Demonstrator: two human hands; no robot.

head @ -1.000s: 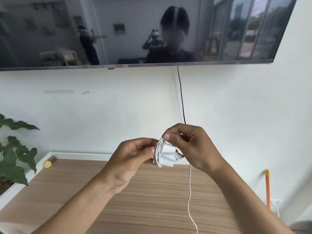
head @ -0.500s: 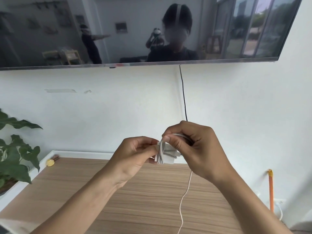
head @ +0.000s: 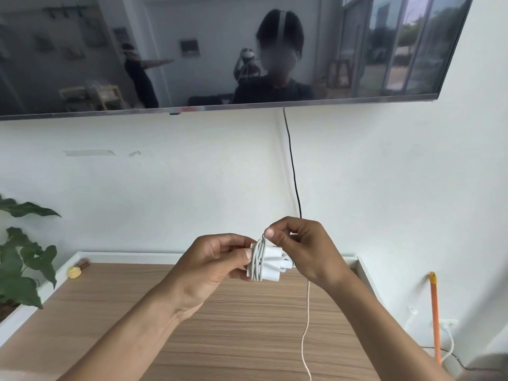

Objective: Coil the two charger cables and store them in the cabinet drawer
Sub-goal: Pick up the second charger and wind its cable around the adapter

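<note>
Wrapping is underway at centre frame: the left hand (head: 211, 266) grips the white charger block (head: 270, 264), already bound by several turns, while the right hand (head: 302, 250) pinches the cable (head: 306, 325), whose loose tail hangs toward the lower edge over the wooden cabinet top (head: 220, 339). Remaining: finishing this coil and stowing; second cable and drawer not visible.

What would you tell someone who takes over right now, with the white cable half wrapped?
Left hand: grips the white charger block above the wooden cabinet top.
Right hand: pinches the white cable at the top of the wraps.
Done: several turns lie around the block.
Left: a long tail hangs below; finish winding it, coil the second cable (not in view), then put both in the drawer (not in view).
</note>
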